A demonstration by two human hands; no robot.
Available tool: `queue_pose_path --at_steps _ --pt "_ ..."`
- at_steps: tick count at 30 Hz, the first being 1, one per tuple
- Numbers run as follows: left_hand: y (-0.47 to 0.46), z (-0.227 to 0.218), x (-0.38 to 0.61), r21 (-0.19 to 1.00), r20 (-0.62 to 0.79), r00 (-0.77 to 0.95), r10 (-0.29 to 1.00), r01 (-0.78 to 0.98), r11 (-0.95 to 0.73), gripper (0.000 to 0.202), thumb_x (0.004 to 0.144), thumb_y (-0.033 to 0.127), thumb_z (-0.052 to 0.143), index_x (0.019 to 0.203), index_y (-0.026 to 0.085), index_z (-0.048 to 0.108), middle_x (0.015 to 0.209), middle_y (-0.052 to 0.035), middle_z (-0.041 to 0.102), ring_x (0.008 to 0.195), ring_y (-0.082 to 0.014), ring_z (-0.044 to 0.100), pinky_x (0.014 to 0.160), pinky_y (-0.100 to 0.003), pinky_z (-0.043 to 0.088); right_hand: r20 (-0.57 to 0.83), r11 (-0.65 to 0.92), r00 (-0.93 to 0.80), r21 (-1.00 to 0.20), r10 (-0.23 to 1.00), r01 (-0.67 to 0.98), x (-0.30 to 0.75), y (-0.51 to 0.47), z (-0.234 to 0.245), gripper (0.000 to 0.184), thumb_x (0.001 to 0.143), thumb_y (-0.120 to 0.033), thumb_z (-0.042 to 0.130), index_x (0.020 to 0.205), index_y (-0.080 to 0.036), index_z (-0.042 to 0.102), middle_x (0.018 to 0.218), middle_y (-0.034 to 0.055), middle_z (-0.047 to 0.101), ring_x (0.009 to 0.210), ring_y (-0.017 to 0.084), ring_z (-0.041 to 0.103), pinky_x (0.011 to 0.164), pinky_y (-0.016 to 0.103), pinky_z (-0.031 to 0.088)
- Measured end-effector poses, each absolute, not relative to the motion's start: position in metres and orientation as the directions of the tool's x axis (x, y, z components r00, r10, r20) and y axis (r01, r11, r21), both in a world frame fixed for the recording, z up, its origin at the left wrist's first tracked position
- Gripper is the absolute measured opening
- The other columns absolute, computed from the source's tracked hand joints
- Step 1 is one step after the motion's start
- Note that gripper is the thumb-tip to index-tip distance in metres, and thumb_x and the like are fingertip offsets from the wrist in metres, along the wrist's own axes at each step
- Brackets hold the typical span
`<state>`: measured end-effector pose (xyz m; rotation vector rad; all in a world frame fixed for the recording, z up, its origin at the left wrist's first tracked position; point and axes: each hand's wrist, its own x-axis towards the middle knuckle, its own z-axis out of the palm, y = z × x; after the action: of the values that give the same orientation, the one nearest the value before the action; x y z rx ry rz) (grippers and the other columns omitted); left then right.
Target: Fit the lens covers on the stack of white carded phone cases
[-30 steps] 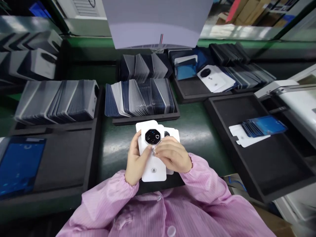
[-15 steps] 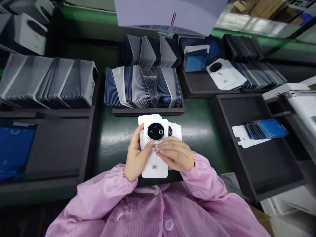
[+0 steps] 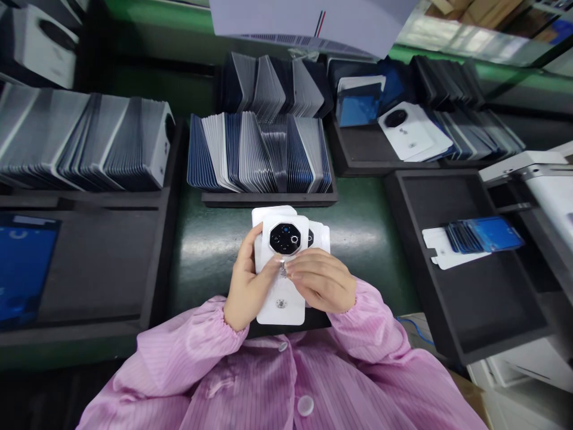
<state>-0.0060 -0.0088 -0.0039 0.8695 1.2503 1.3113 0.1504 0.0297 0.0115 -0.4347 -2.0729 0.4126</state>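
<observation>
A small stack of white phone back covers (image 3: 283, 298) sits in my left hand (image 3: 244, 286), held just above the green bench. The top cover shows a black octagonal camera panel (image 3: 285, 238). My right hand (image 3: 320, 280) lies over the stack's right side, with its fingertips pinched together at the middle of the top cover on a tiny piece I cannot make out. Both wrists come out of pink sleeves.
A black tray (image 3: 268, 197) of upright covers stands just beyond my hands. More rows of covers (image 3: 85, 146) fill the left. A black foam tray (image 3: 474, 298) on the right holds blue-filmed covers (image 3: 483, 234). Further white covers (image 3: 409, 136) lie at the back right.
My hands and the stack have stayed almost in place. The view has tilted down, so the trays sit higher in the picture.
</observation>
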Motion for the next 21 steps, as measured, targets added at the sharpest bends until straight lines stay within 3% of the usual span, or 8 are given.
queue_pose_path --at_steps 5,7,10,13,16,19,21 --pt "-0.010 -0.002 -0.006 0.986 -0.109 -0.167 0.980 -0.147 0.084 0.055 0.080 0.029 0.067 0.132 0.028 0.047 0.131 -0.0066 0.059 0.117 -0.0241 0.058 0.103 -0.042 0.044 0.747 0.893 -0.508 -0.434 0.429 0.116 0.152 0.031 0.010 0.030 0.080 -0.003 0.062 0.108 -0.014 0.061 0.087 0.0090 0.073 0.090 0.019 0.071 0.081 0.034 0.061" --pt "-0.010 0.000 -0.005 0.985 -0.123 -0.174 0.977 -0.142 0.098 0.054 0.081 0.028 0.066 0.132 0.029 0.047 0.131 -0.0063 0.058 0.118 -0.0242 0.057 0.103 -0.042 0.044 0.764 0.890 -0.458 -0.417 0.454 0.187 0.152 0.031 0.010 0.037 0.079 -0.004 0.064 0.113 -0.017 0.060 0.090 0.0071 0.072 0.095 0.020 0.069 0.083 0.036 0.060" --pt "-0.011 0.001 -0.003 0.975 -0.159 -0.174 0.972 -0.180 0.127 0.054 0.082 0.029 0.066 0.132 0.030 0.047 0.131 -0.0063 0.058 0.118 -0.0246 0.057 0.100 -0.042 0.047 0.702 0.747 -0.298 -0.502 0.646 0.436 0.153 0.032 0.011 0.057 0.075 -0.019 0.074 0.127 -0.021 0.052 0.117 0.0121 0.063 0.119 0.029 0.056 0.098 0.049 0.052" --pt "-0.013 0.001 -0.001 0.960 -0.185 -0.140 0.973 -0.239 0.148 0.056 0.080 0.031 0.067 0.132 0.031 0.046 0.132 -0.0068 0.057 0.112 -0.0239 0.061 0.090 -0.038 0.053 0.463 0.514 -0.240 -0.669 0.853 0.536 0.155 0.035 0.012 0.079 0.073 -0.039 0.077 0.141 -0.023 0.038 0.140 0.0166 0.044 0.132 0.034 0.042 0.105 0.058 0.043" --pt "-0.014 -0.001 -0.001 0.947 -0.203 -0.120 0.972 -0.275 0.164 0.057 0.080 0.034 0.068 0.132 0.030 0.046 0.136 -0.0077 0.054 0.113 -0.0243 0.060 0.088 -0.037 0.054 0.290 0.395 -0.281 -0.790 0.915 0.469 0.158 0.041 0.011 0.064 0.078 -0.039 0.073 0.134 -0.023 0.047 0.136 0.0143 0.049 0.130 0.030 0.046 0.105 0.053 0.043" --pt "-0.014 -0.004 0.000 0.936 -0.227 -0.130 0.965 -0.301 0.180 0.055 0.082 0.036 0.065 0.133 0.028 0.046 0.140 -0.0085 0.052 0.121 -0.0251 0.056 0.097 -0.039 0.050 0.246 0.308 -0.211 -0.886 0.946 0.348 0.166 0.049 0.009 0.039 0.078 -0.034 0.072 0.114 -0.022 0.061 0.130 0.0118 0.054 0.123 0.026 0.053 0.100 0.045 0.049" --pt "-0.014 -0.006 0.000 0.938 -0.222 -0.147 0.964 -0.302 0.170 0.054 0.083 0.036 0.065 0.133 0.028 0.045 0.141 -0.0084 0.051 0.125 -0.0250 0.053 0.102 -0.041 0.045 0.235 0.250 -0.095 -0.945 0.967 0.212 0.178 0.055 0.008 0.028 0.078 -0.031 0.072 0.102 -0.021 0.064 0.116 0.0089 0.063 0.107 0.022 0.063 0.087 0.038 0.055"
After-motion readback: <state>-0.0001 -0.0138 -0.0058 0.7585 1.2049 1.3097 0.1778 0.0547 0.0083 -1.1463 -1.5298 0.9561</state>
